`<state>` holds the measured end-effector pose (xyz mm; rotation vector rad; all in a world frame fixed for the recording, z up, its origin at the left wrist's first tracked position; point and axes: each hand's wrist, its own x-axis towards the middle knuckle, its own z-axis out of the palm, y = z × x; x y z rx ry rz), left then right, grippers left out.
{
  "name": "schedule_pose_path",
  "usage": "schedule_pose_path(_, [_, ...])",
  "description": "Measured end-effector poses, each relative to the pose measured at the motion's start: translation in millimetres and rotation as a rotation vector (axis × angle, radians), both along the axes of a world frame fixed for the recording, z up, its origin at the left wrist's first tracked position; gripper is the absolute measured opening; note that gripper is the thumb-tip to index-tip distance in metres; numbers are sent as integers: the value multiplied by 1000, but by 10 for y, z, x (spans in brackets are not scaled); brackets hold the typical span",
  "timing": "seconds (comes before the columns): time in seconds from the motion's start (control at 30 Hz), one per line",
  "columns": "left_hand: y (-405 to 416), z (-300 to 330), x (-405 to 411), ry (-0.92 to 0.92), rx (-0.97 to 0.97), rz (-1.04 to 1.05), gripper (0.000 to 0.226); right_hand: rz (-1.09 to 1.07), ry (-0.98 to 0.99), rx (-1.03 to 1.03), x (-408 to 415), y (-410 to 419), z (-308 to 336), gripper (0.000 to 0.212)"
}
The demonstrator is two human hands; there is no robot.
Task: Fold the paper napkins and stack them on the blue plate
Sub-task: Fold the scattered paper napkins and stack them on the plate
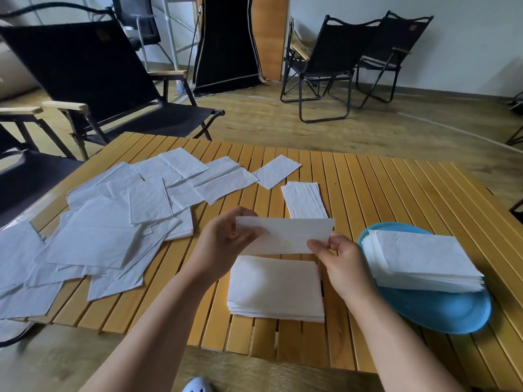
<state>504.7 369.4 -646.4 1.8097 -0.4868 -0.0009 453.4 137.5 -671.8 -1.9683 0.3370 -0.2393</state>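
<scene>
My left hand [223, 244] and right hand [336, 258] pinch opposite ends of a folded napkin [285, 236] (held taut for creasing), with the blue plate [441, 312] just right of my right hand.

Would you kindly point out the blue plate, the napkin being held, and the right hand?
blue plate [441, 315]: head view, bare near part of the plate.
held napkin [288, 234]: head view, middle of the sheet.
right hand [343, 264]: head view, back of the hand.
</scene>
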Motion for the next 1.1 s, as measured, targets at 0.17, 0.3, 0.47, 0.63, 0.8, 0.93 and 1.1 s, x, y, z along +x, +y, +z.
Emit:
schedule_pose_path(0.17, [27, -85, 39, 237, -83, -46, 48, -54, -127, 196, 11, -19, 40, 9])
schedule_pose_path(0.3, [-10, -92, 41, 243, -76, 50, 55, -96, -164, 224, 3, -15, 75, 12])
schedule_pose_path(0.47, [-28, -36, 19, 251, -140, 103, 62, -150, -152, 274, -4, 6, 108, 49])
schedule_pose_path(0.63, [-12, -23, -4, 269, -163, -8, 45, -84, -138, 283, 3, -35, 84, 54])
schedule_pose_path(0.8, [-37, -52, 9, 218, -146, 59, 23, -11, -165, 313, -20, -42, 143, 18])
schedule_pose_path(0.93, [13, -80, 75, 140, -14, 128, 21, 109, -108, 23, -85, -70, 170, 17])
schedule_pose_path(1.1, [36, -61, 89, 54, 118, 151, 22, 36, -185, -140, -65, -49, 161, 5])
